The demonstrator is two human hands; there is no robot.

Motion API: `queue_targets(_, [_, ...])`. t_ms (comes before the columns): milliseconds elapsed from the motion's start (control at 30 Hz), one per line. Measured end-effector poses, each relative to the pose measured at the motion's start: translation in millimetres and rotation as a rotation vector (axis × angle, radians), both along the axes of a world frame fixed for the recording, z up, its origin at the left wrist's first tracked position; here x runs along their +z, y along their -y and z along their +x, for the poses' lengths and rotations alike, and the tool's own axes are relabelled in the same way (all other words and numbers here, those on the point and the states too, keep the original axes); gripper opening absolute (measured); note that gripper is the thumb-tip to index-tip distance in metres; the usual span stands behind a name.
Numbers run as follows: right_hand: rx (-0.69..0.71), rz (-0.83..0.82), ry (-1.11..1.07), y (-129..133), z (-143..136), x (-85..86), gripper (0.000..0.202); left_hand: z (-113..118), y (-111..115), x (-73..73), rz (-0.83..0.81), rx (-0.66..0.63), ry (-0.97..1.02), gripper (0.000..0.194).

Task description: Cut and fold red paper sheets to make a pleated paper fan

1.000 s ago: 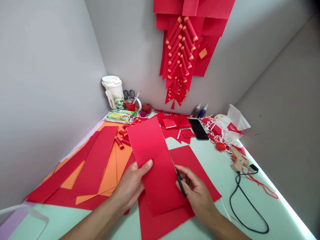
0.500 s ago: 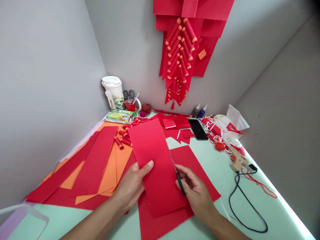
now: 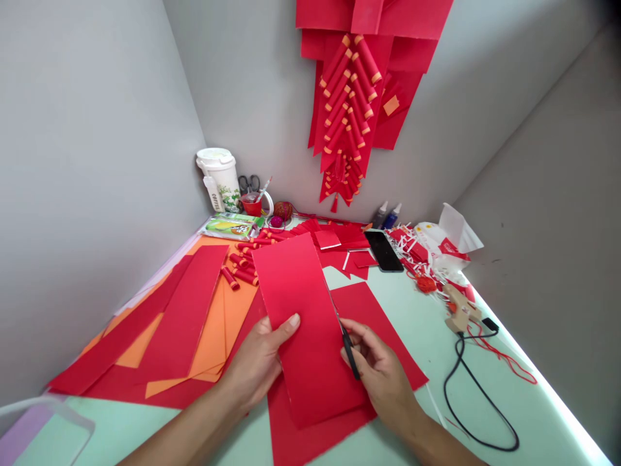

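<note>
My left hand (image 3: 262,356) grips the left edge of a long red paper sheet (image 3: 305,336), its thumb lying on top and the fingers underneath. Black-handled scissors (image 3: 350,353) are in my right hand (image 3: 381,369), with their blades along the sheet's right edge. Part of the handle is hidden by my fingers. Below the held sheet, a larger red paper sheet (image 3: 388,349) lies on the pale green tabletop. To the left are red paper strips (image 3: 187,310) over orange paper sheets (image 3: 235,317).
Small red paper rolls (image 3: 240,260) lie behind the held sheet. A phone (image 3: 384,251), white-and-red scraps (image 3: 412,249) and a beige glue gun (image 3: 460,309) with a black cord are on the right. A white cup (image 3: 220,181) stands at the back; a red paper firecracker decoration (image 3: 347,97) hangs on the wall.
The held red sheet has shifted slightly right and down against the scissors. Both hands keep their grips, and the left hand has moved a little to the right.
</note>
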State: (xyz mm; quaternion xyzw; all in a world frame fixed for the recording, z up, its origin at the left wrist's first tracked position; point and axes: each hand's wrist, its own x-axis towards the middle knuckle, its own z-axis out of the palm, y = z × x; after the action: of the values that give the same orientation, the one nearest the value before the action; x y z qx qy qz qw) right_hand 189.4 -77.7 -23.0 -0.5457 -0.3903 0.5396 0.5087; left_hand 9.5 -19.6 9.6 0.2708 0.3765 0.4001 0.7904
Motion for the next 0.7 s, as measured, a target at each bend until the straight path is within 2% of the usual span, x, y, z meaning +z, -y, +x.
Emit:
queue_targets(233, [0.005, 0.014, 0.003, 0.2, 2.0, -3.8, 0.041, 2.4, 2.1, 2.0, -0.039, -0.011, -0.009, 0.038])
queue_targets(500, [-0.007, -0.015, -0.033, -0.8, -0.2, 1.8, 0.045, 3.4, 4.0, 0.4, -0.031, -0.029, -0.006, 0.036])
queue_targets(700, [-0.023, -0.007, -0.031, -1.0, 1.9, -2.5, 0.043, 5.0, 5.8, -0.1, -0.026, -0.051, 0.003, 0.033])
